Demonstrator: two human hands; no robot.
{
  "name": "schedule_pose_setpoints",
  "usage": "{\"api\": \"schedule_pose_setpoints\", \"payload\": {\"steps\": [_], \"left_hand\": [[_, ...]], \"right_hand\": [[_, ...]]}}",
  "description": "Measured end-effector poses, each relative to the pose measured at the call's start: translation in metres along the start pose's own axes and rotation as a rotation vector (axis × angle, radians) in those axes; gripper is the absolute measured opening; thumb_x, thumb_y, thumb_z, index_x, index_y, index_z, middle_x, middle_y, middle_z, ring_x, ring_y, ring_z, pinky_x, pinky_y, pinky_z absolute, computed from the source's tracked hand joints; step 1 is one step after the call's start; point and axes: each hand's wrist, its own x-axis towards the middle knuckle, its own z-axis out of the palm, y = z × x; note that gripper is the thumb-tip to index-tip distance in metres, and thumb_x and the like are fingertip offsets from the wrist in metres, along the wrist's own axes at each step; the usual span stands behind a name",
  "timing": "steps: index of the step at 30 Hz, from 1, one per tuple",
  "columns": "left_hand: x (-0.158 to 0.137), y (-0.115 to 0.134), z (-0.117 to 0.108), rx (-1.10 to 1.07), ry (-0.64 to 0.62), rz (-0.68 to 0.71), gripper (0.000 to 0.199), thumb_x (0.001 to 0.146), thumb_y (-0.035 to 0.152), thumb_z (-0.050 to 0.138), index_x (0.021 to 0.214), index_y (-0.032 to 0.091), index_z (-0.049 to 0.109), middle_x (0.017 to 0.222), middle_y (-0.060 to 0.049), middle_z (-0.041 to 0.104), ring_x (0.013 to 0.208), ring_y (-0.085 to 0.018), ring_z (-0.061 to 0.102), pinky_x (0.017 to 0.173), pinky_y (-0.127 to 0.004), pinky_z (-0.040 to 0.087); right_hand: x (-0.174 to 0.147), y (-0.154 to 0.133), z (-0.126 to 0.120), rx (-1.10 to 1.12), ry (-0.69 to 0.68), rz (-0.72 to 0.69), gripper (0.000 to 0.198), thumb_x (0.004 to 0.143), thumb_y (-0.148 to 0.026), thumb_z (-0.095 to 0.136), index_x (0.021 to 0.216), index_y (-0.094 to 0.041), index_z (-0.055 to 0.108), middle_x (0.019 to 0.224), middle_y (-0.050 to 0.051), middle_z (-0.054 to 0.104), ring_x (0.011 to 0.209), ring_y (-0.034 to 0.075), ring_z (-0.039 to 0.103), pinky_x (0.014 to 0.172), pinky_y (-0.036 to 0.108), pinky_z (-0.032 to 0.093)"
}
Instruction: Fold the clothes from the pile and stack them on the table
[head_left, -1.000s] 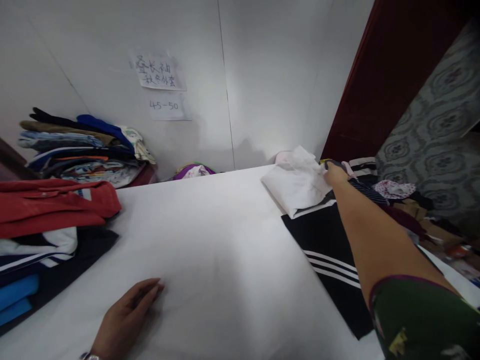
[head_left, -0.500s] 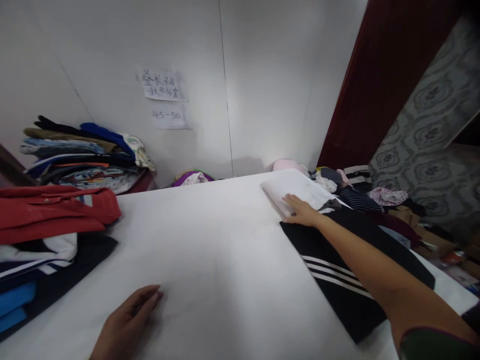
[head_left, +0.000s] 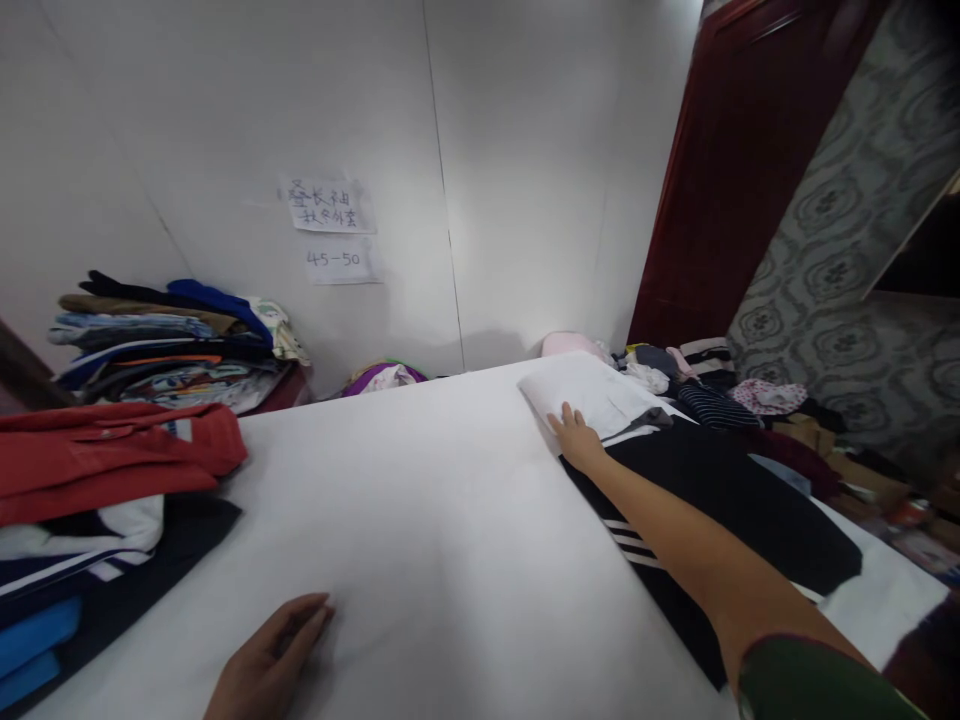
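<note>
My right hand (head_left: 577, 438) lies flat, fingers spread, on the near left edge of a folded white garment (head_left: 592, 388). It grips nothing. Beneath my right forearm is a black garment (head_left: 720, 500) with white stripes, partly hidden by the arm. My left hand (head_left: 274, 655) rests low on the white table (head_left: 420, 520), thumb and fingertips close together, with nothing visible between them. No garment touches it.
At the left edge, a red garment (head_left: 112, 450) lies over dark, white and blue clothes. Behind it rises a stack of folded clothes (head_left: 172, 340). Mixed clothes (head_left: 720, 400) and cardboard boxes (head_left: 877, 480) crowd the right side. Paper notes (head_left: 330, 205) hang on the wall.
My right hand has slid slightly left and nearer on the white garment, and the forearm now covers more of the stripes. The view has tilted up a little. My left hand stays on the table.
</note>
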Motion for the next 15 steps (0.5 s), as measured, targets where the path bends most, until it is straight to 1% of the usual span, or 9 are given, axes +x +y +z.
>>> {"api": "schedule_pose_setpoints", "payload": {"steps": [2,4,7,10,13,15], "left_hand": [[0.001,-0.001,0.0,0.028,-0.001,0.014,0.027,0.053,0.069,0.056,0.067,0.049,0.067,0.078,0.015,0.074,0.091,-0.028,0.068,0.087,-0.039,0.051],[0.001,-0.001,0.0,0.046,-0.004,0.029,0.027,0.054,0.07,0.055,0.068,0.049,0.066,0.077,0.016,0.074,0.09,-0.028,0.068,0.086,-0.04,0.051],[0.002,-0.004,0.001,0.049,-0.021,0.067,0.027,0.057,0.069,0.055,0.07,0.048,0.066,0.077,0.017,0.073,0.089,-0.026,0.069,0.085,-0.039,0.052],[0.005,-0.01,0.002,0.034,-0.035,0.097,0.027,0.061,0.067,0.056,0.074,0.046,0.066,0.079,0.017,0.073,0.088,-0.024,0.068,0.083,-0.037,0.053],[0.007,-0.015,0.003,0.019,-0.042,0.133,0.03,0.064,0.063,0.058,0.079,0.038,0.067,0.082,0.012,0.074,0.087,-0.023,0.068,0.081,-0.036,0.054],[0.006,-0.015,0.005,0.011,-0.054,0.18,0.032,0.068,0.058,0.058,0.082,0.031,0.067,0.084,0.006,0.074,0.086,-0.023,0.068,0.08,-0.034,0.053]], "right_hand": [[-0.006,-0.003,0.007,-0.016,-0.017,-0.01,0.066,0.087,-0.007,0.039,0.148,-0.027,0.027,0.158,0.015,0.011,0.14,0.038,0.022,0.094,0.043,0.045],[-0.01,-0.004,0.01,-0.007,-0.022,-0.004,0.066,0.087,-0.008,0.04,0.149,-0.026,0.025,0.158,0.015,0.008,0.141,0.038,0.02,0.098,0.045,0.042],[-0.011,-0.006,0.007,0.024,-0.029,0.007,0.066,0.088,-0.011,0.041,0.15,-0.026,0.024,0.159,0.015,0.006,0.142,0.038,0.016,0.102,0.047,0.037],[-0.015,-0.01,0.003,0.044,-0.063,0.042,0.067,0.087,-0.009,0.04,0.15,-0.027,0.023,0.159,0.014,0.005,0.142,0.038,0.015,0.105,0.048,0.033],[-0.03,-0.017,0.001,0.048,-0.09,0.071,0.063,0.088,-0.011,0.04,0.148,-0.025,0.029,0.159,0.014,0.009,0.142,0.037,0.018,0.106,0.049,0.029],[-0.046,-0.021,0.001,0.039,-0.085,0.038,0.056,0.088,-0.014,0.041,0.144,-0.021,0.038,0.157,0.017,0.014,0.141,0.038,0.019,0.105,0.049,0.03]]}}
